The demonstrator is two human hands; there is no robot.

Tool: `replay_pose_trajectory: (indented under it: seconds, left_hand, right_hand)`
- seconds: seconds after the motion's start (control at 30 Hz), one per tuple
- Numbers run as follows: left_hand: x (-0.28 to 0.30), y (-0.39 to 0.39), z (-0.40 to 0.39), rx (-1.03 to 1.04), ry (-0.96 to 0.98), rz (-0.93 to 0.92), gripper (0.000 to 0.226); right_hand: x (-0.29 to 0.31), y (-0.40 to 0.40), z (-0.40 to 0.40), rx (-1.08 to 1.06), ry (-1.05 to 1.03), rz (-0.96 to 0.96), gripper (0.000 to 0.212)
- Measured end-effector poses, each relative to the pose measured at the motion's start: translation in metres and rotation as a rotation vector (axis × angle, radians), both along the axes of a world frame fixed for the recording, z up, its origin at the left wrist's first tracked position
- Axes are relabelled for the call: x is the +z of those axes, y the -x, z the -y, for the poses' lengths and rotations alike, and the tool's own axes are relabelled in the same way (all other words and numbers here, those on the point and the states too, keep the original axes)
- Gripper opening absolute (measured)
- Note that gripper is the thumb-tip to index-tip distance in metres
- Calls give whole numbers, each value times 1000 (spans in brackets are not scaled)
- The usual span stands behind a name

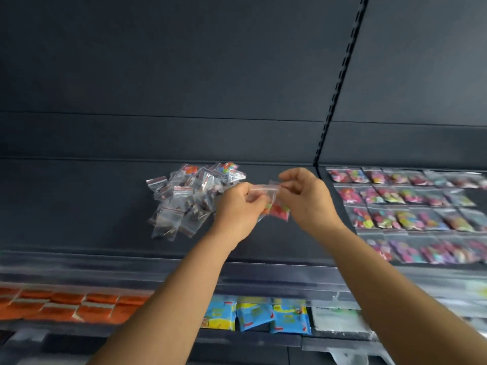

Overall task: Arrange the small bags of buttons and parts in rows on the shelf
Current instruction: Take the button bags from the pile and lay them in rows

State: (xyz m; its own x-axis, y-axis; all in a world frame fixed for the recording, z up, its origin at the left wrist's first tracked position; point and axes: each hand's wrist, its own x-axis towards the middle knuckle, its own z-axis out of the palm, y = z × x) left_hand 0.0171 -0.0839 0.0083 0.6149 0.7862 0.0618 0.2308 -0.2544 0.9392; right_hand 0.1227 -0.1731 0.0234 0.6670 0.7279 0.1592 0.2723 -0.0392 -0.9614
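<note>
A dark shelf (79,206) spans the view, backed by a dark panel with a slotted upright strip (340,83) running down to it right of centre. On the right part of the shelf, rows of small bags (403,204) filled with bright buttons lie side by side in four neat lines. Left of centre, toward the back, a loose pile of bags (181,201) lies jumbled, most holding dark parts, a few at the back holding coloured buttons. Below the shelf's front edge, a lower level shows orange packets (66,306) on the left and blue and yellow packets (263,316) in the middle. Two bare forearms reach up from the bottom of the view. The left hand (237,206) and the right hand (307,200) meet above the shelf between the pile and the rows, holding one small clear bag (275,204) with red and green buttons in it. The left fingers (257,200) are curled and pinch the bag's left side; the right fingers (288,185) are curled and pinch its top right corner. The bag hangs off the shelf surface, just beside the pile.
</note>
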Motion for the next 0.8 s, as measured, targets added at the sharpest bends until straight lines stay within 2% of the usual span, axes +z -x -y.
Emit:
replay_pose_trajectory:
  seconds: [0.1, 0.2, 0.3, 0.43, 0.5, 0.57, 0.7, 0.8]
  left_hand:
    - [4, -25, 18, -59, 65, 34, 8]
    - [6, -52, 34, -68, 111, 74, 10]
    - [10, -83, 54, -60, 142, 111, 11]
    - [12, -129, 85, -73, 220, 133, 9]
    - [11, -157, 103, -90, 229, 115, 7]
    - [11, -186, 121, -82, 183, 99, 5]
    - [12, -243, 161, -27, 135, 75, 21]
    - [12, -280, 189, -31, 123, 38, 25]
  right_hand:
    - [5, -17, 20, -48, -43, -53, 23]
    - [5, -42, 40, -127, -26, -23, 27]
    - [3, -71, 64, -138, -28, -128, 28]
    - [-2, -116, 98, -129, 6, -191, 3]
    - [-6, -145, 117, -172, 23, -160, 17]
    - [-8, -176, 137, -192, 53, -139, 19]
    - [-9, -237, 175, -215, 50, -113, 22]
    - [-8, -276, 202, -243, 59, -75, 23]
